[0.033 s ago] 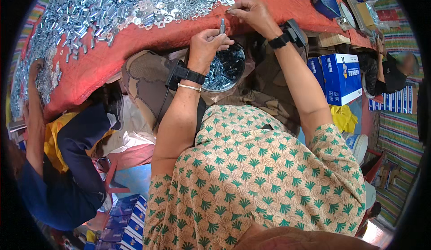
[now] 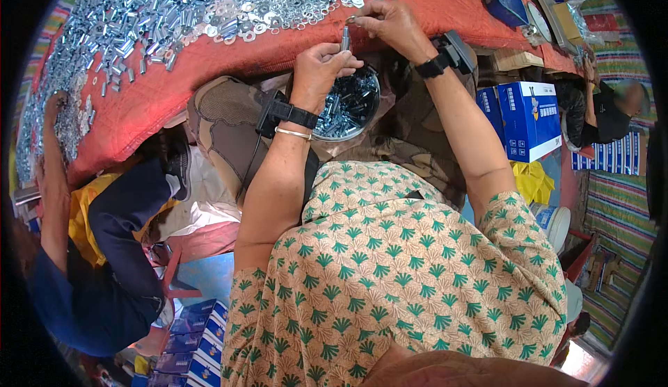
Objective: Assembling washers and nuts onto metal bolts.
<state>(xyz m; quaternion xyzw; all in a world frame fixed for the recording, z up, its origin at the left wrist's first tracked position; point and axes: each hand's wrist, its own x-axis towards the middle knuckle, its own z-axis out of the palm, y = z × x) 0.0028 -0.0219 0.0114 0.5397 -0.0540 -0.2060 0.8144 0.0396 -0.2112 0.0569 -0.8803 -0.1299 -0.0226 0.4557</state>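
Observation:
My left hand (image 2: 314, 75) is closed, holding a small silver expansion bolt (image 2: 345, 39) upright between thumb and fingers. Just above the bolt's tip, my right hand (image 2: 395, 29) pinches a small ring-shaped washer (image 2: 350, 20). The washer seems to touch or nearly touch the tip; I cannot tell which. Below my hands, between my knees, stands a round bucket (image 2: 378, 102) holding many metal bolt pieces (image 2: 341, 109). Loose washers (image 2: 268, 20) lie on the red-covered table beyond my hands, beside a heap of metal sleeves (image 2: 149, 18).
The red cloth (image 2: 229, 60) edges the table in front of me. On the right are a blue tray (image 2: 504, 1), a blue and white carton (image 2: 529, 119) and another person (image 2: 612, 119). At left, another person's arm (image 2: 54, 157) reaches into the heap. Blue boxes (image 2: 191, 345) are stacked lower left.
My right hand has shifted slightly left, bringing the washer over the bolt's tip. The left hand stays almost where it was.

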